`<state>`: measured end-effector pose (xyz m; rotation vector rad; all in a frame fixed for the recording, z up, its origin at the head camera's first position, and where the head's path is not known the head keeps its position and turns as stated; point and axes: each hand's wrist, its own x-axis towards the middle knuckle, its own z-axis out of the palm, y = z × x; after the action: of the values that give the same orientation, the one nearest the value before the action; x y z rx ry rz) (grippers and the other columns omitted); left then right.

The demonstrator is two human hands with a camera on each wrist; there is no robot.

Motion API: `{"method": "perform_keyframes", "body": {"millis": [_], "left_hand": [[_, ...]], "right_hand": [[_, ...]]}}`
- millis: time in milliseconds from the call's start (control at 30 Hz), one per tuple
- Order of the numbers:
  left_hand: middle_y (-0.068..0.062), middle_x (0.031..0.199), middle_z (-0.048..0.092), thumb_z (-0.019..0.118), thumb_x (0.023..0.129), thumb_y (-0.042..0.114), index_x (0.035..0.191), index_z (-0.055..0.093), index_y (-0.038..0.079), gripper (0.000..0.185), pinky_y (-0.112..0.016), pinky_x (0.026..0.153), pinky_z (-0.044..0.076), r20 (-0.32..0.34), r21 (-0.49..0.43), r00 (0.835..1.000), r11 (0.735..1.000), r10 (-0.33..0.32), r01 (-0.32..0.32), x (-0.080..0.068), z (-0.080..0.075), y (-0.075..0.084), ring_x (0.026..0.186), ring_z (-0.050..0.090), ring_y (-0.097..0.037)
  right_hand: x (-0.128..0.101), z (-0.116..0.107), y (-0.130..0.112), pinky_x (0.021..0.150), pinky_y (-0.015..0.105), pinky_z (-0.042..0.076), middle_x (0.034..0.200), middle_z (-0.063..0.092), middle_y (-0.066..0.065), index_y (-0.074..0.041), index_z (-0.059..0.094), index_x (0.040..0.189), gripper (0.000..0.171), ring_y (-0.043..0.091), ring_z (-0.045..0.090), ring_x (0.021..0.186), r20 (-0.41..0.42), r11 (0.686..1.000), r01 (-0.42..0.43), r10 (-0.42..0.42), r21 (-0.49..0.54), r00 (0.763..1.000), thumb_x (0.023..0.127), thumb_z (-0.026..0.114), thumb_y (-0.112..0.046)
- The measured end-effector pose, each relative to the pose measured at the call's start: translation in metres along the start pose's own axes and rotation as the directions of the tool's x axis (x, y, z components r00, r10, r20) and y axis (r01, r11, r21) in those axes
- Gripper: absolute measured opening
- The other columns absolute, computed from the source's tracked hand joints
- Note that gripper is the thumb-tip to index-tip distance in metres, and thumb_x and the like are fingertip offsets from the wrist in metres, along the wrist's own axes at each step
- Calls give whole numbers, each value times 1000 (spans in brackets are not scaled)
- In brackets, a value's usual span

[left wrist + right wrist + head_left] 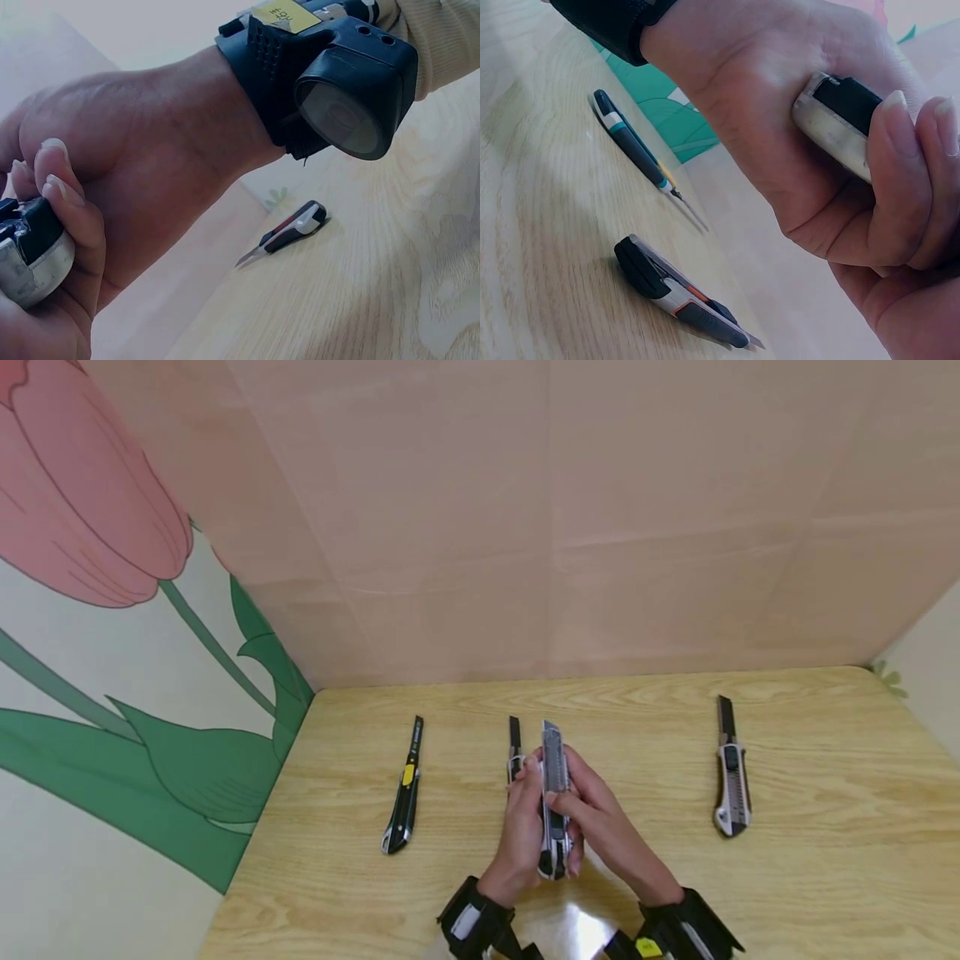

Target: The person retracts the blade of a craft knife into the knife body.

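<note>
In the head view, a silver utility knife [554, 760] with a black butt end points away from me, above the table's front part. My left hand [520, 835] grips it from the left, its thumb along the side. From the right, my right hand [611, 831] holds the same knife, thumb lying across its top face near the middle. The knife's rounded metal end [838, 139] shows between palm and curled fingers in the right wrist view. Behind the hands lies another utility knife [514, 739], its lower part hidden by them.
A slim black knife with a yellow slider [406, 793] lies to the left on the wooden table [315, 893]. A grey-and-black utility knife [732, 777] lies far right. A pink-beige sheet [450, 527] stands along the table's back edge; a tulip-patterned wall [75, 827] is at left.
</note>
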<state>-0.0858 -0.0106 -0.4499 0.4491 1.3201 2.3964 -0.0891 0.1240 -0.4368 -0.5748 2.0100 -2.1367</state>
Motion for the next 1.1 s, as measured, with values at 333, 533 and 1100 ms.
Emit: {"method": "perform_keyframes", "body": {"millis": [333, 533, 1100], "left_hand": [[0, 68, 60, 16, 112, 52, 149, 35, 18, 54, -28, 33, 46, 42, -40, 999, 999, 27, -26, 0, -3, -1, 40, 54, -13], [0, 68, 55, 17, 111, 55, 146, 39, 15, 58, -28, 35, 47, 20, -18, 1000, 1000, -19, 19, -1, -4, 1, 41, 53, -13], [-1, 70, 55, 16, 110, 58, 136, 45, 17, 56, -29, 35, 47, -10, 2, 999, 999, -34, 34, -1, -2, 2, 41, 53, -13]], "right_hand": [[-1, -1, 1, 34, 43, 52, 139, 48, 31, -4, 36, 151, 48, 18, 62, 109, 10, 1000, -11, 11, 9, 1000, 104, 44, 2], [-1, -1, 1, 50, 40, 60, 141, 47, 29, -4, 38, 149, 47, 18, 57, 118, 21, 1000, 13, -13, 7, 1000, 104, 44, 2], [-1, 0, 1, 96, 25, 52, 138, 49, 25, -3, 38, 148, 49, 23, 54, 118, 25, 999, 16, -15, -37, 1000, 101, 47, 2]]}}
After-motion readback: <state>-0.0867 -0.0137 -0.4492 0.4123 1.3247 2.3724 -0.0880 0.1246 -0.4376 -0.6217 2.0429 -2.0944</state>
